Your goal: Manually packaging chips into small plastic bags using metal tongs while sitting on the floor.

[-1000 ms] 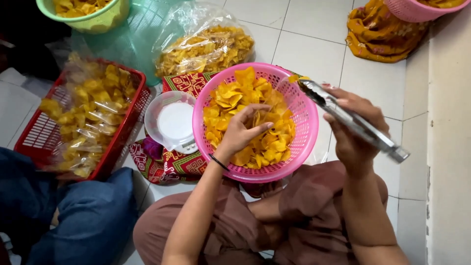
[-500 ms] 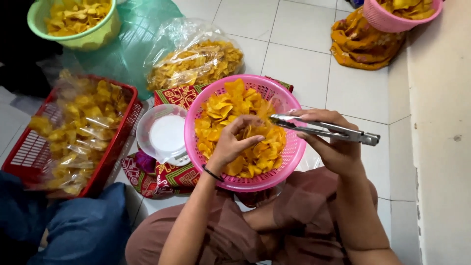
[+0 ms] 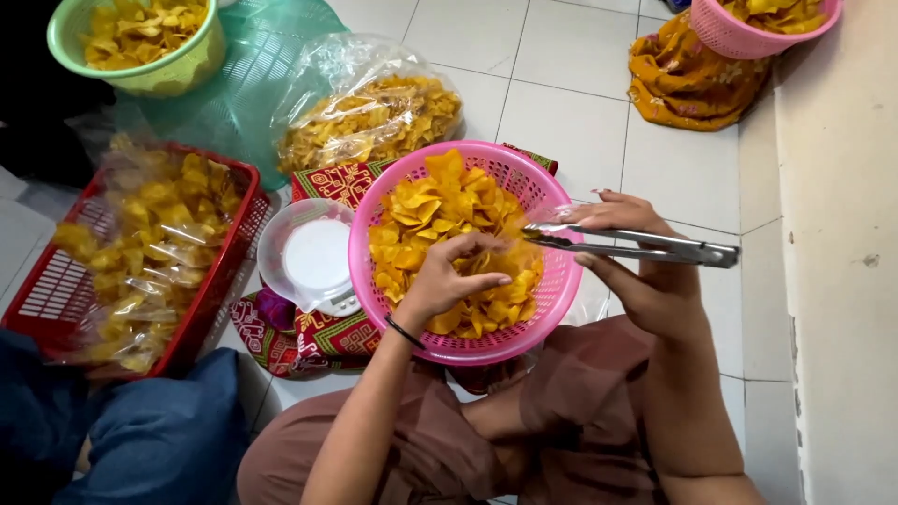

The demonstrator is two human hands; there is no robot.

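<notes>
Looks like a home snack-packing spot on a white tiled floor point(image 3: 580, 56): baskets point(image 3: 552, 281) heaped with yellow chips, filled clear bags point(image 3: 365, 112) in a red crate point(image 3: 224, 281), a small scale point(image 3: 313, 257) on patterned cloth point(image 3: 337, 182)

We are seeing the green bowl point(image 3: 140, 47) and far pink basket point(image 3: 762, 23) being cropped by the top edge. The left hand point(image 3: 449, 276) is covering chips point(image 3: 440, 201) beneath it. The red basket point(image 3: 224, 271) is running off the left edge; its bags are blurring together.
</notes>
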